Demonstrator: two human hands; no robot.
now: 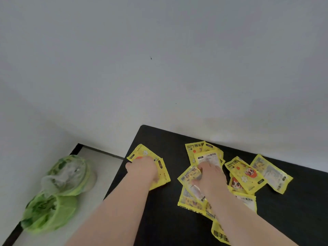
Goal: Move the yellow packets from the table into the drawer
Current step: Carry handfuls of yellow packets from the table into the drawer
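Several yellow packets lie scattered on the black table [159, 219]. My left hand [143, 168] lies on one yellow packet [142, 152] near the table's left edge, its fingers curled over it. My right hand [209, 174] reaches into the main pile [246, 174] at the middle and pinches a packet [189, 174] there. More packets lie under and beside my right forearm, and one packet [272, 173] sits at the far right. No drawer is in view.
A white wall rises right behind the table. To the left, on the pale floor [99, 167], stand two bins lined with green plastic bags [53, 208]. The table's left edge runs diagonally beside them.
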